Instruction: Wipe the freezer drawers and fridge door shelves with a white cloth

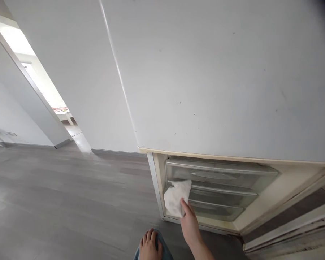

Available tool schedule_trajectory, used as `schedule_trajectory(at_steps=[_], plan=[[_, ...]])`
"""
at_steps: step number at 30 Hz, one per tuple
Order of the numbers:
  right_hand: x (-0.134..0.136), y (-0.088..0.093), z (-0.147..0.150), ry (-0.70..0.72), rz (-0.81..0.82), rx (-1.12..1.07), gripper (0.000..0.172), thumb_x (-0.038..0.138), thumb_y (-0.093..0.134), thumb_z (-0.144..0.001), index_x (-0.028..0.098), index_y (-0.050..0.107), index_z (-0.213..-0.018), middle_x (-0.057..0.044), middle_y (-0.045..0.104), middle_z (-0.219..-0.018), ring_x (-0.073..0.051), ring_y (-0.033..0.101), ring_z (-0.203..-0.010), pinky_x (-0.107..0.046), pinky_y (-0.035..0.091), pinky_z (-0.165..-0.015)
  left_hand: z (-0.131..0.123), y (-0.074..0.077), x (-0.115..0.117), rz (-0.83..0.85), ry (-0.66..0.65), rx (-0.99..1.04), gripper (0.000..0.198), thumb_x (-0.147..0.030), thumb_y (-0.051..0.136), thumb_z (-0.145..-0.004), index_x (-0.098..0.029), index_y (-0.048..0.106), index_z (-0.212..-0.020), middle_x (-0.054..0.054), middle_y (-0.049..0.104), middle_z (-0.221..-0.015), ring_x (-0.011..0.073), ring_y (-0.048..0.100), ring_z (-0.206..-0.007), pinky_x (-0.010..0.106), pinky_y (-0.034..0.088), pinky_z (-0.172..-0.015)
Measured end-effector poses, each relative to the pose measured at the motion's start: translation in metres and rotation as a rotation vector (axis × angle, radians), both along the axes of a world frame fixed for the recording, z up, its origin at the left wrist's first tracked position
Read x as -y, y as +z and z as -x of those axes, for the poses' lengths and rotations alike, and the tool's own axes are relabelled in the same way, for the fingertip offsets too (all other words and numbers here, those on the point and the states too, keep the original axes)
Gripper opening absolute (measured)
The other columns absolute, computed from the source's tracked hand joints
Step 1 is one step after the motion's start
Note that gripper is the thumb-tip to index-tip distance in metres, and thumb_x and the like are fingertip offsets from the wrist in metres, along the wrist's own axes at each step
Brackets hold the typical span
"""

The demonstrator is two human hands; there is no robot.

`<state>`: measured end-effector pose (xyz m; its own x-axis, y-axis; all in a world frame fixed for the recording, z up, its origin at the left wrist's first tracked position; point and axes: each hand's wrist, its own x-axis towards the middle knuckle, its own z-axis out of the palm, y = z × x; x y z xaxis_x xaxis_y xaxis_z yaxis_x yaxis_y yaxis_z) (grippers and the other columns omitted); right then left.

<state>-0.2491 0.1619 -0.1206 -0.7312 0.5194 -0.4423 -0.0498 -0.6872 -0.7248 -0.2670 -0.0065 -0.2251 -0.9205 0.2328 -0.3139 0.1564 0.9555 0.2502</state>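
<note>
A crumpled white cloth (176,198), possibly a paper wipe, is pinched between the thumb and fingers of my right hand (190,224). It hangs in front of the left side of a freezer compartment's stacked clear drawers (219,187), hiding part of their fronts. From this angle I cannot tell whether the cloth touches them. My left hand (150,245) lies palm down on my knee (162,245), holding nothing, its fingers a little apart. Around the drawers runs the cream-coloured frame (160,169) of the compartment.
Above the compartment rises a large pale grey panel (219,79) with small dark specks. At lower right stands an open door (292,231) with a dirty, dark-marked edge. Grey wood-look floor (70,195) stretches left. A bright doorway (43,79) opens at upper left.
</note>
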Motion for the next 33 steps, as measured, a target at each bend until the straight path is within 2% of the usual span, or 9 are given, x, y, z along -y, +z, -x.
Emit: schedule_trajectory(at_steps=[4, 6, 8, 10, 14, 18, 22, 26, 33], plan=[[0.0, 0.088, 0.02, -0.003, -0.485, -0.223, 0.059, 0.058, 0.052, -0.08, 0.021, 0.054, -0.127, -0.009, 0.052, -0.132, -0.027, 0.041, -0.128, -0.04, 0.037, -0.105, 0.0, 0.007, -0.001, -0.017, -0.01, 0.019, 0.048, -0.027, 0.029, -0.079, -0.021, 0.055, -0.118, 0.008, 0.053, -0.139, 0.0257, 0.043, -0.131, 0.044, 0.031, -0.109], [0.004, 0.119, 0.041, -0.033, -0.826, -0.336, 0.055, 0.053, 0.044, -0.087, 0.022, 0.05, -0.131, -0.01, 0.041, -0.141, -0.026, 0.037, -0.131, -0.042, 0.033, -0.107, 0.0, 0.01, 0.0, -0.039, -0.002, 0.026, 0.047, -0.028, 0.029, -0.079, -0.021, 0.055, -0.118, 0.008, 0.053, -0.139, 0.0261, 0.042, -0.13, 0.044, 0.031, -0.109], [0.009, 0.135, 0.064, -0.068, -1.137, -0.393, 0.05, 0.046, 0.04, -0.091, 0.021, 0.049, -0.133, -0.011, 0.031, -0.146, -0.026, 0.031, -0.134, -0.043, 0.032, -0.108, 0.0, 0.011, 0.001, -0.049, 0.003, 0.027, 0.047, -0.029, 0.028, -0.079, -0.021, 0.055, -0.118, 0.008, 0.053, -0.139, 0.0262, 0.042, -0.131, 0.044, 0.031, -0.109], [0.015, 0.135, 0.083, -0.118, -1.382, -0.384, 0.048, 0.042, 0.038, -0.092, 0.019, 0.047, -0.134, -0.014, 0.032, -0.144, -0.028, 0.03, -0.134, -0.046, 0.031, -0.107, 0.001, 0.01, 0.002, -0.032, 0.006, 0.032, 0.047, -0.029, 0.028, -0.079, -0.021, 0.054, -0.119, 0.008, 0.052, -0.14, 0.0259, 0.041, -0.132, 0.044, 0.031, -0.109], [0.026, 0.101, 0.101, -0.185, -1.703, -0.298, 0.045, 0.035, 0.036, -0.093, 0.016, 0.045, -0.133, -0.018, 0.044, -0.132, -0.032, 0.032, -0.13, -0.053, 0.035, -0.099, 0.004, 0.009, 0.004, -0.031, 0.013, 0.064, 0.047, -0.03, 0.028, -0.08, -0.022, 0.053, -0.119, 0.008, 0.051, -0.141, 0.0257, 0.041, -0.132, 0.044, 0.031, -0.109], [0.029, 0.06, 0.098, -0.151, -1.86, -0.256, 0.038, 0.027, 0.039, -0.091, 0.017, 0.053, -0.125, -0.017, 0.047, -0.126, -0.032, 0.034, -0.127, -0.052, 0.034, -0.1, 0.004, 0.011, 0.005, -0.073, 0.01, 0.038, 0.047, -0.031, 0.028, -0.08, -0.022, 0.054, -0.118, 0.008, 0.053, -0.139, 0.0261, 0.042, -0.13, 0.045, 0.032, -0.109], [0.028, 0.021, 0.094, -0.072, -1.889, -0.223, 0.038, 0.022, 0.041, -0.088, 0.016, 0.054, -0.123, -0.016, 0.045, -0.129, -0.031, 0.033, -0.129, -0.051, 0.032, -0.102, 0.001, 0.011, 0.003, -0.068, 0.001, 0.02, 0.046, -0.031, 0.028, -0.08, -0.022, 0.055, -0.116, 0.008, 0.054, -0.138, 0.0261, 0.042, -0.13, 0.044, 0.032, -0.108], [0.025, -0.029, 0.09, 0.013, -1.916, -0.205, 0.046, 0.019, 0.042, -0.085, 0.013, 0.049, -0.13, -0.018, 0.039, -0.137, -0.032, 0.027, -0.133, -0.052, 0.033, -0.103, -0.002, 0.007, 0.002, -0.025, -0.002, 0.001, 0.046, -0.029, 0.028, -0.081, -0.023, 0.055, -0.118, 0.007, 0.053, -0.14, 0.0247, 0.041, -0.131, 0.043, 0.031, -0.109], [0.014, -0.108, 0.07, 0.411, -1.793, -0.081, 0.049, 0.016, 0.049, -0.079, 0.017, 0.053, -0.128, -0.016, 0.044, -0.137, -0.031, 0.037, -0.128, -0.052, 0.031, -0.106, -0.006, -0.002, 0.006, 0.01, -0.017, -0.035, 0.047, -0.027, 0.03, -0.08, -0.023, 0.056, -0.119, 0.006, 0.053, -0.141, 0.022, 0.042, -0.132, 0.039, 0.031, -0.11]])
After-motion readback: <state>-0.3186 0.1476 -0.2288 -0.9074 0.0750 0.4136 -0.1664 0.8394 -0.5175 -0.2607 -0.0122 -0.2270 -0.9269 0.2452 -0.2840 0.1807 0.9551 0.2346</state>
